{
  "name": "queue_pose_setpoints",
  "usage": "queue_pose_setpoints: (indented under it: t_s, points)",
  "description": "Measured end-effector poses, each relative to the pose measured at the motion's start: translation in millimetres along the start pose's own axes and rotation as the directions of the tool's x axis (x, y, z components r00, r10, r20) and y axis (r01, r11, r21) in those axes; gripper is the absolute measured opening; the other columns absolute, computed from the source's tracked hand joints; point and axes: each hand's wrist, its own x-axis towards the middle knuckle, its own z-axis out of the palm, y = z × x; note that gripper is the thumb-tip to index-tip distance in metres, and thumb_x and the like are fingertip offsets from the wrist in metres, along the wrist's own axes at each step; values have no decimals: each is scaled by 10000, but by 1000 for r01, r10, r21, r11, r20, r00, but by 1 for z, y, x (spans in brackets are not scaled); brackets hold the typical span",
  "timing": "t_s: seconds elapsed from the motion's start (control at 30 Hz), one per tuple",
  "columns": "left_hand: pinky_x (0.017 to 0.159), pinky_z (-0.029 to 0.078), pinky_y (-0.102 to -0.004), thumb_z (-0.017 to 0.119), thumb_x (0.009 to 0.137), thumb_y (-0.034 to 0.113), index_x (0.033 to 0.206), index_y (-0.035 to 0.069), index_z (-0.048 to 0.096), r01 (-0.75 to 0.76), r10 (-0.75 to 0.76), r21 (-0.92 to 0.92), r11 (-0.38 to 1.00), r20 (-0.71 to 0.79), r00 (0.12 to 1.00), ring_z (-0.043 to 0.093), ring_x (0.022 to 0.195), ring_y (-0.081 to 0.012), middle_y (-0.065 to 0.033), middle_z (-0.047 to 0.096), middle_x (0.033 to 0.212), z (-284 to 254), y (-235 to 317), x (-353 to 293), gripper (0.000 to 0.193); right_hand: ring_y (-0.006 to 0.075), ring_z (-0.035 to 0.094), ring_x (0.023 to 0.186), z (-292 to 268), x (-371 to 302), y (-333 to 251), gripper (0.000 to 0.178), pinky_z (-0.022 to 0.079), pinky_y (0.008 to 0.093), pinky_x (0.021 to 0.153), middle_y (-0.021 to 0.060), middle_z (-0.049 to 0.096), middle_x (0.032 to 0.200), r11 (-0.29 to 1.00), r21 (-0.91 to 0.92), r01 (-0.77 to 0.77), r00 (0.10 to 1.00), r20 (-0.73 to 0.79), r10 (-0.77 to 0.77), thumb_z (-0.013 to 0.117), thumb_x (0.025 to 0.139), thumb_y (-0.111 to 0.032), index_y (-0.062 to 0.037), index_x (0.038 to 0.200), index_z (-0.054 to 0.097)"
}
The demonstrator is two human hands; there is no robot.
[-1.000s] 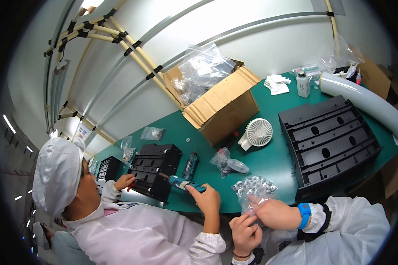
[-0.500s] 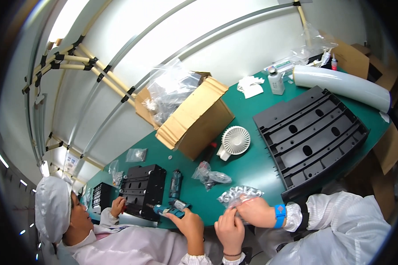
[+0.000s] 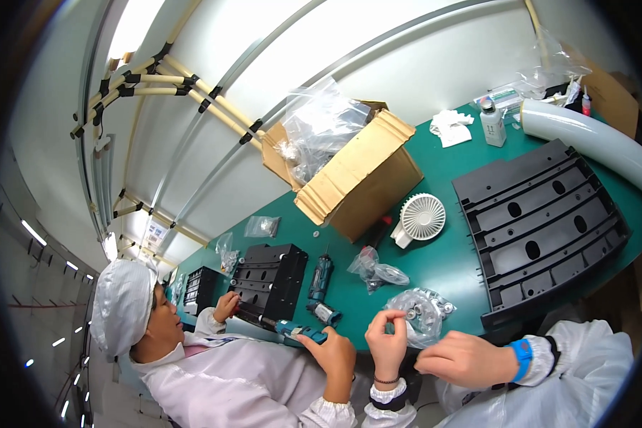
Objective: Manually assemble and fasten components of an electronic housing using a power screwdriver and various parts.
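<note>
On the green table edge lies a clear plastic bag (image 3: 422, 327) of small silvery ring-like metal parts (image 3: 442, 307). My left hand (image 3: 386, 344), with a dark bracelet at the wrist, is raised at the bag's near left side, thumb and fingers curled together in a pinch. My right hand (image 3: 467, 360), wearing a blue wristband (image 3: 522, 359), is just below the bag, its fingers bent and pressed together. Whatever sits between the fingertips of either hand is too small or hidden to make out.
Right of the bag lies a large black ribbed panel (image 3: 542, 228). Beyond the bag are a white handheld fan (image 3: 422, 217), another plastic bag (image 3: 378, 271) and a cardboard box (image 3: 364, 178). At left, a co-worker (image 3: 221, 371) holds a teal power driver (image 3: 299, 332) against a black part (image 3: 267, 282).
My hands have come off the bag and moved apart, the right one toward me. The bag now lies spread on the table. The view has shifted, so the scene sits farther right.
</note>
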Motion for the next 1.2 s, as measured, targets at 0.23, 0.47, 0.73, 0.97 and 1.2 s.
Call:
queue_pose_setpoints:
  t_s: [0.23, 0.47, 0.73, 0.97, 1.2]
  points:
    - [759, 473, -286, 620, 911, 127, 1105, 10, 584, -44, 71, 114, 992, -246, 967, 576, 887, -158, -97, 615, 1056, 9, -17, 81, 229, 193, 601, 785, -50, -22, -2, 429, 474, 286, 673, 42, 630, 938, 990, 128, -56, 993, 106, 43, 625, 740, 36, -111, 1141, 662]
    - [859, 413, -515, 683, 818, 232, 1078, 133, 599, 169, -109, 663, 729, -132, 985, 517, 1108, -321, -105, 564, 1095, 3, -43, 120, 290, 210, 611, 749, -75, -39, -3, 428, 507, 306, 660, 75, 620, 897, 994, 78, -70, 997, 18, 69, 702, 692, 39, -124, 1089, 699]
    - [800, 456, -393, 695, 794, 87, 951, 52, 618, -162, 238, 598, 785, -50, 970, 563, 934, -301, -119, 603, 935, 11, -17, 106, 179, 215, 622, 743, -96, -54, 10, 361, 512, 293, 639, 72, 631, 882, 988, 90, -124, 991, -47, 129, 739, 698, 25, -133, 1023, 729]
    - [710, 507, -437, 643, 826, 158, 798, 55, 714, -228, 146, 820, 525, 178, 973, 613, 843, -306, -103, 682, 864, 10, -24, 99, 128, 249, 621, 718, -109, -37, 7, 310, 510, 325, 610, 104, 623, 860, 985, 103, -141, 965, -209, 160, 712, 721, 86, -60, 992, 684]
    - [670, 473, -444, 608, 785, 153, 718, 89, 697, -216, 81, 892, 397, 200, 976, 614, 838, -290, -94, 683, 798, 40, -50, 92, 129, 205, 564, 682, -114, -49, -4, 329, 464, 280, 570, 117, 553, 892, 955, 87, -284, 914, -275, 297, 650, 732, 147, -63, 985, 642]
